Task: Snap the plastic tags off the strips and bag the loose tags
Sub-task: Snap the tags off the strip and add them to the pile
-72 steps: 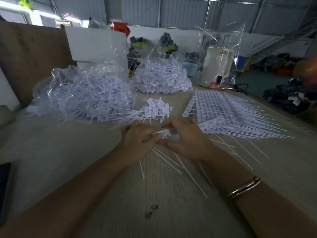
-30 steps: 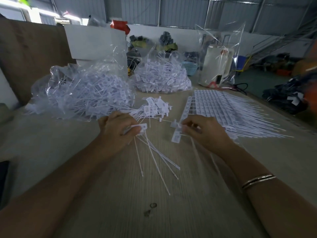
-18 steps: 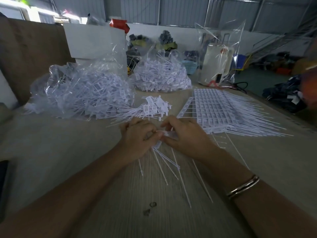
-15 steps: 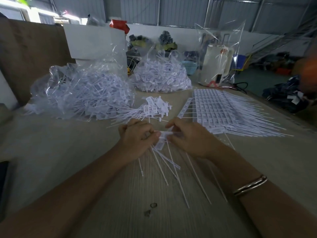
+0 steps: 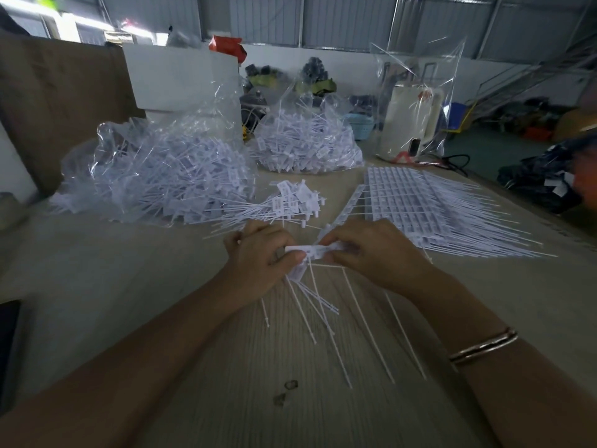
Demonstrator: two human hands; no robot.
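My left hand (image 5: pixel 258 260) grips a bundle of loose white tags (image 5: pixel 310 302), their thin tails fanning down over the table toward me. My right hand (image 5: pixel 374 253) pinches a short strip of tags (image 5: pixel 318 250) whose left end meets the left hand's fingers; its tails also trail toward me. Just beyond the hands lies a small pile of loose tags (image 5: pixel 290 202). A flat stack of unbroken tag strips (image 5: pixel 429 202) lies at the right. Two clear bags, a large one (image 5: pixel 155 176) at the left and a smaller one (image 5: pixel 307 147) behind, hold many loose tags.
A white kettle inside an upright clear bag (image 5: pixel 413 124) stands at the back right, with a black cable beside it. A white box (image 5: pixel 181 79) and a brown board (image 5: pixel 58 101) rise behind the left bag. A dark object (image 5: pixel 8 350) lies at the table's left edge.
A second ago the hands were apart, the left with its bundle, the right with a strip. They have come together again, and the right hand's strip now meets the left fingers.
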